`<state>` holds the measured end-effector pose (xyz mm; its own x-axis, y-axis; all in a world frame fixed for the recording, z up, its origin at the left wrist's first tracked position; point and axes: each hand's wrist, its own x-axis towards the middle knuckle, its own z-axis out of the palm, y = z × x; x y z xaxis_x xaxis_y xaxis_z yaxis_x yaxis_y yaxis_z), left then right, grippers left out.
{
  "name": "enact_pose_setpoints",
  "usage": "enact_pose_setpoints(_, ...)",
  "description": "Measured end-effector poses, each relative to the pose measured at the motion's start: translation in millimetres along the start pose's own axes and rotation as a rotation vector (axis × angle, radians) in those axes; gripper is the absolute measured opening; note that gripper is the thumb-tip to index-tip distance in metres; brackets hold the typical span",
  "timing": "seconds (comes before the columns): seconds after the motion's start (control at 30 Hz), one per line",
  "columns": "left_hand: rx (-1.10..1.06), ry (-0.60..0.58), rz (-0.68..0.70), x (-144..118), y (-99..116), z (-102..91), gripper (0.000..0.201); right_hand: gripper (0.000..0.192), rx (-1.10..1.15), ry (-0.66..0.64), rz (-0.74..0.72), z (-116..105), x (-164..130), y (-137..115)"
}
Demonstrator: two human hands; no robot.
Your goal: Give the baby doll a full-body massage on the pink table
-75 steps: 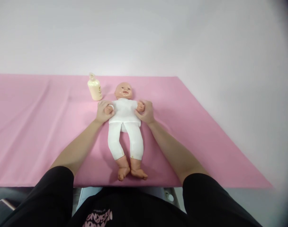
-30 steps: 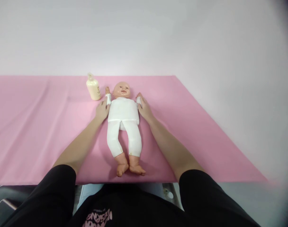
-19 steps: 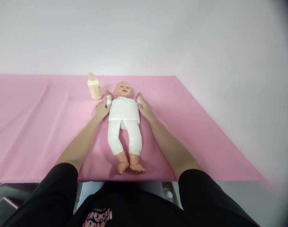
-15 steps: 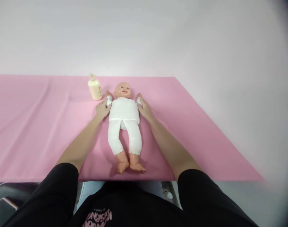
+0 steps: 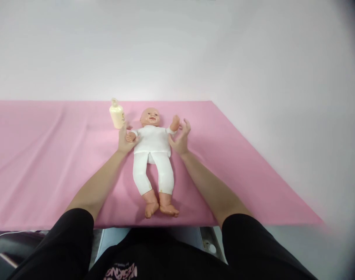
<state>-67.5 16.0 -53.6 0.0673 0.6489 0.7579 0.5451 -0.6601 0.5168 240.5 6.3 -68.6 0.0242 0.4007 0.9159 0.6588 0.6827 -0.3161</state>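
A baby doll [image 5: 152,140] in a white top and trousers lies on its back, feet towards me. My left hand [image 5: 125,140] is cupped beside the doll's arm on the left, fingers stretched out and thumb apart. The doll's small hand [image 5: 130,137] lies in front of my palm. On the other side my right hand [image 5: 181,140] has its fingers spread and curved, thumb near the doll's side. The doll's other hand [image 5: 175,123] is raised between that thumb and fingers. Whether my palms touch the doll's arms, I cannot tell.
A cream pump bottle [image 5: 117,115] stands just beyond my left hand. Pink cloth [image 5: 49,167] covers the table, with a white wall [image 5: 177,50] behind it. Below the front edge, a dark seat [image 5: 14,247] shows at lower left.
Both hands have turned from lying over the doll's forearms to cupping beside them, with fingers lifted. The doll's forearms have come up and its hands have shifted. The view has tipped slightly.
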Motion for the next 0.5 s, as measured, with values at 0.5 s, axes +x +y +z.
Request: enact_pose_setpoints(0.5, -0.005, -0.167, -0.057, -3.8, -10.4, 20.6, 0.076, 0.069, -0.07, -0.382, 0.223, 6.0, 0.9, -4.5)
